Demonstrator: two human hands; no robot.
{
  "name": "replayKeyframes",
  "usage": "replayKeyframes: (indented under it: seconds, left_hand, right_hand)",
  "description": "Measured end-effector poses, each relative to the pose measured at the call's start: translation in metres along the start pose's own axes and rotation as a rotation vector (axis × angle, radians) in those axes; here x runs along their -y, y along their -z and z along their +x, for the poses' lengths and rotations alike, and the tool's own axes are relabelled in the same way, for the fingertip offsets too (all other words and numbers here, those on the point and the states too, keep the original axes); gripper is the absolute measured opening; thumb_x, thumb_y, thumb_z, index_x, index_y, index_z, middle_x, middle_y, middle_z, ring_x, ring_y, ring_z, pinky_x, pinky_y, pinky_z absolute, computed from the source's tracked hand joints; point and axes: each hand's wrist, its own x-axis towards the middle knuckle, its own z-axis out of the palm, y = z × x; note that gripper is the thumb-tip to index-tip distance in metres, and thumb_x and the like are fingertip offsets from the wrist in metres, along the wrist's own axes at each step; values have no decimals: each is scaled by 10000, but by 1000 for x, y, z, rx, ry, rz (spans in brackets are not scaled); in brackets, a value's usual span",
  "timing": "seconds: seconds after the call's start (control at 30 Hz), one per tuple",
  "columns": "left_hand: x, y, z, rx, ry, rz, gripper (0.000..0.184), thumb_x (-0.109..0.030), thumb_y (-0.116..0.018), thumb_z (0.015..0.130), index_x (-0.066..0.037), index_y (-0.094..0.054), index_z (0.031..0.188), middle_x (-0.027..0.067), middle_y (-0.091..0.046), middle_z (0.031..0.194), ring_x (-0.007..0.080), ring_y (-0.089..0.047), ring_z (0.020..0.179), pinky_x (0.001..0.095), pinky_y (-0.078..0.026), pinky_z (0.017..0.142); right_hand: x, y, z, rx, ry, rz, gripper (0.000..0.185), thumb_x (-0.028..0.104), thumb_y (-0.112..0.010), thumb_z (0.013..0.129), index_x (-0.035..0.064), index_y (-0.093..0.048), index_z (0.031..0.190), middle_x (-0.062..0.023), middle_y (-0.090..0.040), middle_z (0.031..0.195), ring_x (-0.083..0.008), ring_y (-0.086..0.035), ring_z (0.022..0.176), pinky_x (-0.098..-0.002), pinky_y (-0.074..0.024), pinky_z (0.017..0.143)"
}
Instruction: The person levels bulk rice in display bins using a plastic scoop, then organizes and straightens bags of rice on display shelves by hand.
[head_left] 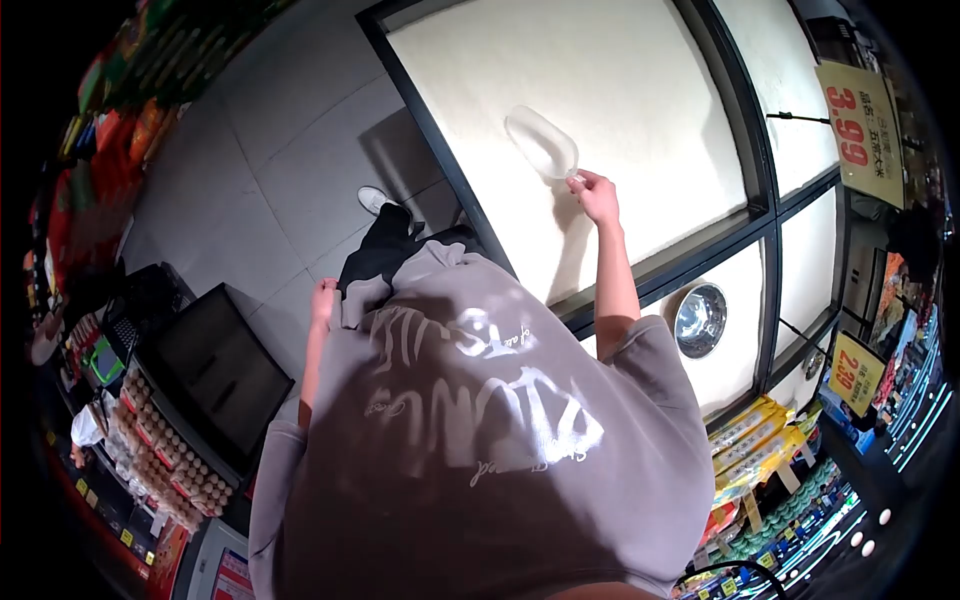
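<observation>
My right hand (597,197) is closed around the short handle of a clear plastic scoop (543,143). The scoop is over a wide bin of white grain (640,95) that looks like rice, casting a shadow on its pale surface. I cannot make out any grain in the scoop. At my side, by the hem of my grey shirt (470,400), hangs my left hand (325,301). Its fingers are curled, and whatever may be in them is hidden.
Black frames (745,120) divide the bins. A round metal bowl (700,320) rests in the neighbouring bin. Yellow price signs (862,130) stand along the far side. Yellow packages (755,455) lie at the lower right. Egg trays (175,450) and a dark-topped stand (215,370) are to my left.
</observation>
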Motion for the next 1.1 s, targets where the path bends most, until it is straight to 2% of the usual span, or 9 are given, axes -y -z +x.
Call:
replayKeyframes:
  seconds: [0.2, 0.3, 0.47, 0.57, 0.77, 0.87, 0.97, 1.0, 1.1]
  left_hand:
    - [8, -7, 34, -64, -86, 54, 184, -183, -524, 874, -22, -605, 911, 45, -611, 780, 143, -540, 725, 307, -452, 666]
    - [23, -1, 57, 5, 5, -256, 170, -164, -514, 898, -20, -603, 895, 40, -606, 773, 123, -531, 724, 285, -458, 666]
    - [70, 33, 124, 206, -224, -246, 235, -190, -470, 926, -1, -579, 838, 79, -603, 768, 152, -568, 718, 330, -480, 645]
    - [80, 71, 143, 223, -350, 51, 246, -190, -452, 929, -3, -572, 822, 86, -601, 753, 160, -574, 699, 335, -482, 627]
    - [86, 133, 185, 114, -663, 622, 273, -190, -414, 934, -8, -558, 791, 100, -596, 722, 176, -587, 661, 345, -487, 591]
    - [87, 147, 202, 92, -736, 707, 288, -190, -395, 937, -10, -551, 775, 107, -594, 707, 184, -594, 642, 350, -489, 573]
    - [73, 160, 198, 340, -284, 90, 310, -204, -367, 922, -21, -523, 726, 112, -564, 622, 208, -579, 528, 359, -474, 484]
    - [58, 167, 193, 305, -692, 402, 307, -220, -381, 902, -22, -539, 728, 85, -560, 579, 188, -550, 455, 320, -455, 435]
    - [50, 173, 199, 314, -516, 386, 298, -221, -386, 900, -15, -545, 754, 87, -571, 604, 188, -560, 478, 315, -458, 446]
  right_hand:
    - [-23, 10, 12, -469, -262, 237, 459, 261, -636, 842, -97, -577, 1123, -147, -673, 763, -163, -612, 559, -276, -498, 541]
    - [-31, 24, 6, -680, -355, 238, 446, 237, -627, 852, -120, -566, 1113, -157, -676, 765, -178, -630, 567, -276, -516, 512]
    - [38, -26, 8, -442, -208, 318, 445, 247, -649, 836, -94, -589, 1115, -131, -669, 763, -146, -600, 575, -261, -488, 530]
    - [90, -78, 31, -125, -88, 253, 368, 266, -651, 838, -40, -649, 1042, -99, -651, 721, -126, -575, 591, -253, -457, 528]
    - [147, -120, 78, -81, -105, 157, 375, 301, -652, 830, -20, -663, 1023, -116, -667, 726, -149, -599, 577, -278, -485, 562]
    - [132, -98, 73, -341, -235, 196, 465, 333, -648, 809, -56, -630, 1065, -133, -676, 732, -167, -634, 595, -302, -507, 581]
    - [103, -71, 56, -632, -441, 209, 454, 322, -615, 827, -50, -618, 1086, -161, -678, 778, -226, -662, 681, -334, -521, 658]
    - [93, -63, 46, -671, -505, 121, 452, 328, -602, 833, -44, -614, 1089, -175, -677, 808, -264, -660, 744, -355, -514, 709]
    - [59, -63, 22, -836, -504, 6, 460, 360, -578, 846, -28, -608, 1089, -201, -669, 883, -346, -631, 893, -411, -478, 827]
